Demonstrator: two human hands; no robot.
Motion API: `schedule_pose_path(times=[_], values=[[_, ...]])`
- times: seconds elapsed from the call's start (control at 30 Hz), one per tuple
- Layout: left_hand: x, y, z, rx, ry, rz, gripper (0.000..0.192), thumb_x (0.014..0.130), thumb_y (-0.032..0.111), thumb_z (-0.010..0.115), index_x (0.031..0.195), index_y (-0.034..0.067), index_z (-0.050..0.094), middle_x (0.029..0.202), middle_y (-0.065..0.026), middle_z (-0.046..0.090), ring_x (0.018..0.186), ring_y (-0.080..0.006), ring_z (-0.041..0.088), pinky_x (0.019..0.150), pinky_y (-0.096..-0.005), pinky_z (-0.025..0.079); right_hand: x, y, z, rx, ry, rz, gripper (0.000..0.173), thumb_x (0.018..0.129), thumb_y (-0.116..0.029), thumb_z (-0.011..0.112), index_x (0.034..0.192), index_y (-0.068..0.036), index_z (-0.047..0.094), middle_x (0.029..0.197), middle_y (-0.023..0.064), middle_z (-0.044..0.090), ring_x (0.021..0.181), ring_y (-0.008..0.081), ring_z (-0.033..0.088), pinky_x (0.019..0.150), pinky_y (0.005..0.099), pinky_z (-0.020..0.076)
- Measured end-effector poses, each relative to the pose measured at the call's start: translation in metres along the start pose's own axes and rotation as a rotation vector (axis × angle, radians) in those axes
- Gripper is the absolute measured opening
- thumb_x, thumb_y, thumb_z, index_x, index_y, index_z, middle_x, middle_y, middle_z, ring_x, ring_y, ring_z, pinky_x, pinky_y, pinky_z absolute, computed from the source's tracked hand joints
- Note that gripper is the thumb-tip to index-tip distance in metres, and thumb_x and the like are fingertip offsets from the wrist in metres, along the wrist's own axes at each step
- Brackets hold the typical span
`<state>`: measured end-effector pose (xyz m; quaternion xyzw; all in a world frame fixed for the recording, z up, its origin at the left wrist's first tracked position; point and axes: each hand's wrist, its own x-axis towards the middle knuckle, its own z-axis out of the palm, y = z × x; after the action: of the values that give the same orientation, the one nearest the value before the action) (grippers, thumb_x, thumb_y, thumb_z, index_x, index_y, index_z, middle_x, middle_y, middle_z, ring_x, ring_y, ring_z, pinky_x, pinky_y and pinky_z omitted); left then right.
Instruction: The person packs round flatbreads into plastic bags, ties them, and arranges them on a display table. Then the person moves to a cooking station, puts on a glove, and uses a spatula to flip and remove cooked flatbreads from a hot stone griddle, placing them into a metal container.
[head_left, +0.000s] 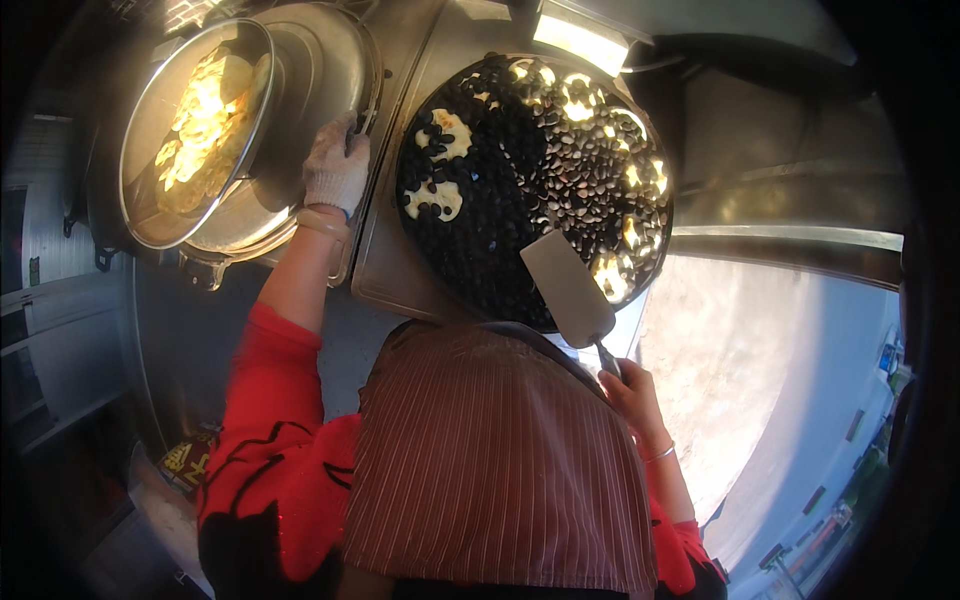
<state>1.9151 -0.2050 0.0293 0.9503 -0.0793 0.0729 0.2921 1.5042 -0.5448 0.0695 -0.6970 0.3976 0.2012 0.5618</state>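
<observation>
My right hand (637, 401) grips the handle of a wide metal spatula (570, 292). Its flat blade lies over the near right part of a round pan of dark pebbles (487, 255). Pale flatbreads, one at the left (442, 135) and another below it (437, 201), rest among the pebbles, with several more along the far and right rim. A knit work glove covers my left hand (336, 169), which is at the right edge of a large round metal pan or lid (322, 67). Its fingers are curled, and whether they hold the edge is unclear.
At the left, a steel bowl (142, 142) of cooked flatbread (201, 127) sits tilted over the round metal piece. A metal counter (394, 277) runs under both pans. A striped brown apron (502, 465) spreads before me. Sunlit ground (735, 352) lies to the right.
</observation>
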Motion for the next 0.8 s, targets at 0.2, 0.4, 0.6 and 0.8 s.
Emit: schedule_pose_path(times=[0.2, 0.4, 0.6, 0.8], values=[[0.134, 0.027, 0.068, 0.761, -0.228, 0.633, 0.036, 0.094, 0.023, 0.056, 0.128, 0.014, 0.065, 0.128, -0.0094, 0.066, 0.128, -0.0271, 0.056, 0.113, -0.0488, 0.033, -0.029, -0.002, 0.023, 0.054, 0.082, 0.110, 0.022, 0.095, -0.016, 0.069, 0.109, 0.002, 0.067, 0.071, -0.0035, 0.059, 0.057, 0.0037, 0.049, 0.049, 0.0229, 0.0377], [0.214, 0.003, 0.160, 1.300, -0.503, 0.521, 0.037, 0.096, 0.024, 0.054, 0.130, 0.019, 0.069, 0.136, -0.0082, 0.066, 0.132, -0.0238, 0.054, 0.117, -0.0524, 0.023, -0.053, -0.018, 0.041, 0.175, 0.087, 0.234, 0.022, 0.095, -0.014, 0.070, 0.109, 0.002, 0.068, 0.079, -0.0016, 0.063, 0.069, 0.0037, 0.053, 0.059, 0.0227, 0.0427], [0.219, 0.027, 0.174, 1.446, -0.861, 0.431, 0.040, 0.094, 0.035, 0.066, 0.131, 0.020, 0.069, 0.139, -0.0020, 0.065, 0.134, -0.0210, 0.056, 0.116, -0.0518, 0.028, -0.056, -0.027, 0.048, 0.312, 0.087, 0.444, 0.024, 0.095, -0.018, 0.071, 0.111, 0.000, 0.069, 0.076, -0.0039, 0.060, 0.063, 0.0043, 0.051, 0.054, 0.0244, 0.0410], [0.239, 0.013, 0.204, 1.289, -0.858, 0.269, 0.031, 0.094, 0.029, 0.065, 0.121, 0.017, 0.075, 0.131, -0.0045, 0.069, 0.125, -0.0241, 0.064, 0.105, -0.0464, 0.045, 0.023, -0.026, 0.077, 0.442, 0.219, 0.281, 0.020, 0.099, -0.023, 0.067, 0.102, -0.003, 0.064, 0.062, -0.0049, 0.050, 0.048, 0.0044, 0.043, 0.041, 0.0231, 0.0315]])
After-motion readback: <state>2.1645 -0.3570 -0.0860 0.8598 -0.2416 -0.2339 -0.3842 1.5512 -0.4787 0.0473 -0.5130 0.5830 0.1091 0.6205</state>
